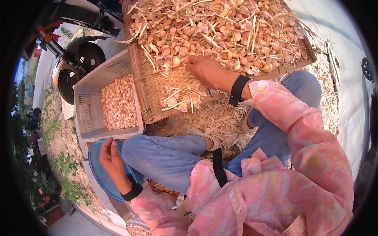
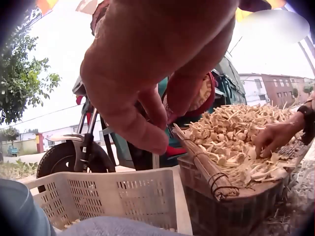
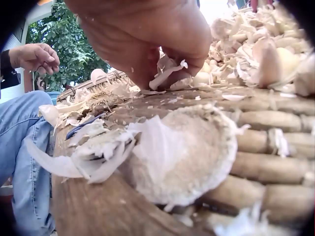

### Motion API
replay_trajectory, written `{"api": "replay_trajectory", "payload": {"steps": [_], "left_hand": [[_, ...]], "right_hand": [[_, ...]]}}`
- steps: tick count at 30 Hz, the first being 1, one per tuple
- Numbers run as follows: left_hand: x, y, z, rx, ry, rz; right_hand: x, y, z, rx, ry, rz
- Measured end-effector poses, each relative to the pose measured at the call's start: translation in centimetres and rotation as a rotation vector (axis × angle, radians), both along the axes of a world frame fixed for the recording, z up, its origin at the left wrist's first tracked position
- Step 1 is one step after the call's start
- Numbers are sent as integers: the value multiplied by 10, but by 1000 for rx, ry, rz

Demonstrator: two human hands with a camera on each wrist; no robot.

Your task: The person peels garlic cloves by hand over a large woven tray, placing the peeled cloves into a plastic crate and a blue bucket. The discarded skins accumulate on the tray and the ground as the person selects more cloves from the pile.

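My right hand (image 1: pixel 210 72) reaches down onto the woven tray (image 1: pixel 147 90), at the near edge of a heap of garlic cloves (image 1: pixel 232 35). In the right wrist view its thumb and fingers curl round a piece of garlic (image 3: pixel 168 76) with papery skin, low over the weave; the fingertips are partly hidden. Close to that wrist lies a round garlic root disc (image 3: pixel 197 152) with loose peel. My left hand (image 1: pixel 114 161) hovers over the blue tub (image 1: pixel 94 155), fingers loosely bent with nothing between them.
A pale plastic crate (image 1: pixel 88 102) of separated cloves (image 1: pixel 120 104) stands left of the tray. Dry stalks and peel (image 1: pixel 220 122) cover the ground between my legs. A wheeled vehicle's tyre (image 1: pixel 94 55) is beyond the crate. Bent knees in jeans (image 1: pixel 157 155) flank the tray's near side.
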State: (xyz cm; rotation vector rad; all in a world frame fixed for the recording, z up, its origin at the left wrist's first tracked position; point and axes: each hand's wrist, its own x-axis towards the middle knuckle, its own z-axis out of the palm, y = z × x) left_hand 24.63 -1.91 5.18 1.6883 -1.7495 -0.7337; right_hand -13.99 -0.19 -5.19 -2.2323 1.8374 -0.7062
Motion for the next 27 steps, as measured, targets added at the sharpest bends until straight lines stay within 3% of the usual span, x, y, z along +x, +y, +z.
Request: {"api": "replay_trajectory", "payload": {"steps": [2, 4, 8, 10, 14, 17, 20, 27], "left_hand": [[-84, -1, -2, 138, 214, -141], [-145, -5, -23, 223, 253, -325], [-228, -8, -54, 517, 713, -322], [-240, -8, -62, 658, 995, -372], [-240, 2, -58, 634, 1045, -286], [-235, 10, -56, 575, 993, -164], [-231, 18, -49, 552, 1043, -161], [-210, 24, -39, 650, 1133, -231]], "right_hand": [[0, -1, 2, 21, -72, 0], [0, 4, 8, 4, -256, -39], [4, 16, 32, -60, -398, -31], [10, 27, 43, -44, -391, -82], [5, 27, 43, -156, -365, 10], [3, 25, 50, 106, -517, 54], [5, 27, 50, 148, -797, 77], [8, 34, 58, 132, -815, 151]]}}
